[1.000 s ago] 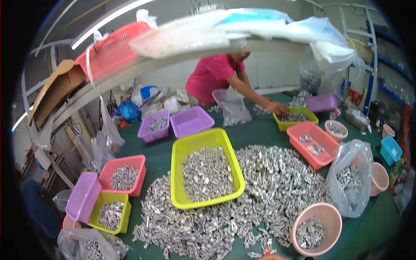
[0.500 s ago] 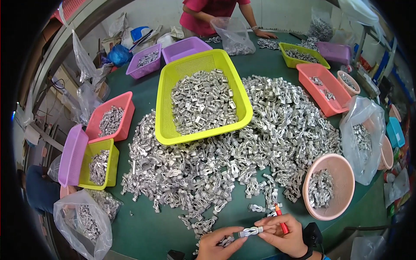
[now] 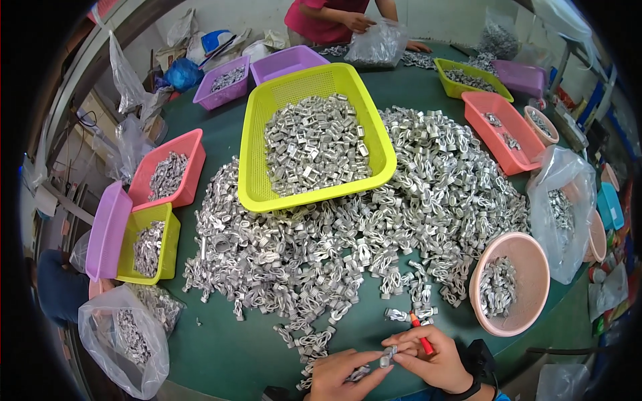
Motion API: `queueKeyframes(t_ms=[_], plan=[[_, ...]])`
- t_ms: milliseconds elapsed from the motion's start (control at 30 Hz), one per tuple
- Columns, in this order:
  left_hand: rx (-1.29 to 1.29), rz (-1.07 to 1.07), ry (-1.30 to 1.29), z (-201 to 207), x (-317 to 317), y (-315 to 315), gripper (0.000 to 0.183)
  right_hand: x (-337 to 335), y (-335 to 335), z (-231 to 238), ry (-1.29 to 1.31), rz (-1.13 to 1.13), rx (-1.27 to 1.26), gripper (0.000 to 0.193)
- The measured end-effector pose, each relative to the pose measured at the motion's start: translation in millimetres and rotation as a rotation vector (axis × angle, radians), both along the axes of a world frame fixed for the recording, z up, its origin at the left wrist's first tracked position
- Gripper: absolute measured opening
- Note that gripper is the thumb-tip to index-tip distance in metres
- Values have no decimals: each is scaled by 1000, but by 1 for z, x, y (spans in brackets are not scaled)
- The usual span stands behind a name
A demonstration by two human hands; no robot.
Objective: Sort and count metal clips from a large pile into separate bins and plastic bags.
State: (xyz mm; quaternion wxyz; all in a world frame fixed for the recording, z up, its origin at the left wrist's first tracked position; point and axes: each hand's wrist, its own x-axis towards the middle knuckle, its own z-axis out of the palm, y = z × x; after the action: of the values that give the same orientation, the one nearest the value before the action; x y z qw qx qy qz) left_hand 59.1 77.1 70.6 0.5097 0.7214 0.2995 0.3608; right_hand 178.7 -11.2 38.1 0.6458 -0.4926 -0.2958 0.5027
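Note:
At the near edge, a small silvery metal fitting with a ribbed end and looped strands [image 3: 387,358] is turned so that its round end faces up. My left hand [image 3: 339,376] pinches it with thumb and forefinger from the left. From the other side, the fingers of my right hand [image 3: 435,364] hold the same fitting. A red pen-like tool with an orange end [image 3: 425,344] is tucked between my right fingers and points up. Another fitting [image 3: 359,373] shows between my left thumb and forefinger; whether it lies in the hand or on the table I cannot tell.
A large pile of similar fittings [image 3: 281,267] covers the green table [image 3: 227,347]. On it sits a yellow-green basket [image 3: 251,167] of silvery pieces. A pink bowl [image 3: 535,294] stands right, an open plastic bag [image 3: 157,354] left. Across the table, a person in pink [image 3: 321,23] handles a bag [image 3: 378,43].
Between my fingers the fitting has turned from lying lengthwise to showing its round end. The view has shifted slightly. Across the table, the person's hand has risen and the bag has moved right.

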Motion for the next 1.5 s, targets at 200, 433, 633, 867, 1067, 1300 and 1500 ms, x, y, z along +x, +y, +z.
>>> queueKeyframes(t_ms=[200,433,633,867,1067,1300,1500], plan=[[256,-86,119,5,1,2,20,-3,0,0,34,-28,-8,28],[-270,-4,174,-12,-8,-8,16,-3,-7,2,-301,-129,112,30],[-453,-29,112,-20,-5,-13,13,-8,-7,8,-472,-156,184,29],[-630,2,38,-24,-6,-14,13,-3,-8,3,-311,-78,164,31],[124,18,84,-22,-12,-4,19,2,-12,1,-13,-92,145,34],[89,-66,121,-18,-14,-2,26,3,-14,1,59,-99,164,34],[13,-35,90,-19,-12,-6,26,3,-15,-1,57,-103,155,35]])
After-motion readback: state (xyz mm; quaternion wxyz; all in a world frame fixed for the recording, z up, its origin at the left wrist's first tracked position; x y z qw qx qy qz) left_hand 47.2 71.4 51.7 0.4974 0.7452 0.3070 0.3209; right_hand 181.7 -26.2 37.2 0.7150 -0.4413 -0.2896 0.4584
